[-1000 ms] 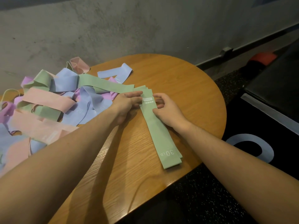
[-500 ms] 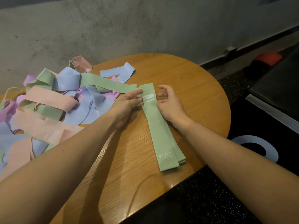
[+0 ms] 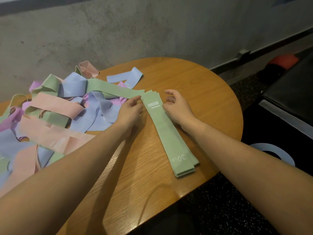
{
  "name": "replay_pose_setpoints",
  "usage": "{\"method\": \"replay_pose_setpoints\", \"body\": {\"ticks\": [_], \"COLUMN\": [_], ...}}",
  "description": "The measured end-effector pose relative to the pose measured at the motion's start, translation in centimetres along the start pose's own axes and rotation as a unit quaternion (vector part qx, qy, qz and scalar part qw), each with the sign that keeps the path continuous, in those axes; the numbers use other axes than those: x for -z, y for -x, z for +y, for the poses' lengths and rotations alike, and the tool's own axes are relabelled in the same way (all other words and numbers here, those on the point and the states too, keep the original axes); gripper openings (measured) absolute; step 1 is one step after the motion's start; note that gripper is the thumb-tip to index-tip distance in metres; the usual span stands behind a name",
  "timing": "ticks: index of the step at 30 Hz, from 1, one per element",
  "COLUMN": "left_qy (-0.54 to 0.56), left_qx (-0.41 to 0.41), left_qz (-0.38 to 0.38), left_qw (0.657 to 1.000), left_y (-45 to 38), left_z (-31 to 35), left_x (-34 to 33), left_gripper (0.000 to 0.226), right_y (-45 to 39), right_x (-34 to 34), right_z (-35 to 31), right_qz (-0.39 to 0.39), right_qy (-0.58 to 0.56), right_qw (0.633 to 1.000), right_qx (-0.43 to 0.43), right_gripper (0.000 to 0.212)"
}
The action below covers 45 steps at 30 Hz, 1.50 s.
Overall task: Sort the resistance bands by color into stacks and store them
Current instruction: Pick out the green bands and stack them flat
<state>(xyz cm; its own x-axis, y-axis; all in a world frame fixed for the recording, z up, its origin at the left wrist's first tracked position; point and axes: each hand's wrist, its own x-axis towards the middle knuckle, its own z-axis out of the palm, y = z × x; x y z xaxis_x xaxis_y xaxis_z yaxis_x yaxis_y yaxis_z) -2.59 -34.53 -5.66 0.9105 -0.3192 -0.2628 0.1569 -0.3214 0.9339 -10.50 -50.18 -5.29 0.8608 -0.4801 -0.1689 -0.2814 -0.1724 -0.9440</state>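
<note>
Fronting concrete wall (image 3: 152,28): wood-grain, maybe round, tbl (image 3: 194,78)

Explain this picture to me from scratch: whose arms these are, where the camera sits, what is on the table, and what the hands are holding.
No machine here: these are a person's two bare arms, seen from a camera worn on their head, looking forward and down. On the round wooden table lies a neat stack of green bands, the top one printed 30 LB. To the left is a loose pile of bands in pink, blue, purple and green, still unsorted. The left hand and the right hand sit on either side of the stack's far end with relaxed fingers, at its edges, apparently squaring it up. Neither hand grips anything.
</note>
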Motion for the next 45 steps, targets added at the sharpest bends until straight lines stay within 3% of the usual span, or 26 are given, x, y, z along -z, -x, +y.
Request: {"method": "replay_pose_setpoints", "body": {"ticks": [7,11,16,21,25,31,37,45], "left_qy": [-0.035,-0.068,-0.100,-0.139,-0.118,-0.098,-0.122,-0.139], "left_qx": [0.015,0.019,-0.024,-0.034,-0.032,-0.034,-0.027,-0.080], "left_qz": [-0.017,-0.049,-0.050,-0.042,-0.017,0.043,0.068,0.050], "left_qw": [0.999,0.996,0.993,0.989,0.992,0.994,0.990,0.986], "left_y": [-1.1,-1.5,-2.2,-2.9,-3.9,-5.3,-5.8,-2.4], "left_z": [1.7,2.4,2.2,2.2,1.8,1.4,1.1,0.7], "left_x": [-1.0,-1.5,-1.5,-1.3,-1.6,-1.8,-1.7,-1.3], "left_gripper": [0.059,0.027,0.038,0.040,0.028,0.010,0.002,0.031], "right_y": [-1.7,-2.8,-3.6,-4.3,-5.1,-6.2,-7.0,-3.6], "right_x": [-0.7,-1.0,-0.9,-0.7,-0.9,-1.1,-0.8,1.1], "right_z": [-0.9,-1.0,-0.3,-0.4,-0.8,-1.9,-1.5,-0.6], "right_qz": [-0.006,-0.025,-0.023,-0.029,-0.061,-0.082,-0.066,-0.046], "right_qy": [-0.004,-0.015,-0.001,0.118,0.254,0.355,0.358,0.244], "right_qw": [1.000,0.999,1.000,0.992,0.961,0.926,0.928,0.967], "right_qx": [-0.018,-0.021,-0.016,0.045,0.089,0.099,0.079,0.058], "right_gripper": [0.053,0.051,0.054,0.068,0.072,0.059,0.043,0.051]}}
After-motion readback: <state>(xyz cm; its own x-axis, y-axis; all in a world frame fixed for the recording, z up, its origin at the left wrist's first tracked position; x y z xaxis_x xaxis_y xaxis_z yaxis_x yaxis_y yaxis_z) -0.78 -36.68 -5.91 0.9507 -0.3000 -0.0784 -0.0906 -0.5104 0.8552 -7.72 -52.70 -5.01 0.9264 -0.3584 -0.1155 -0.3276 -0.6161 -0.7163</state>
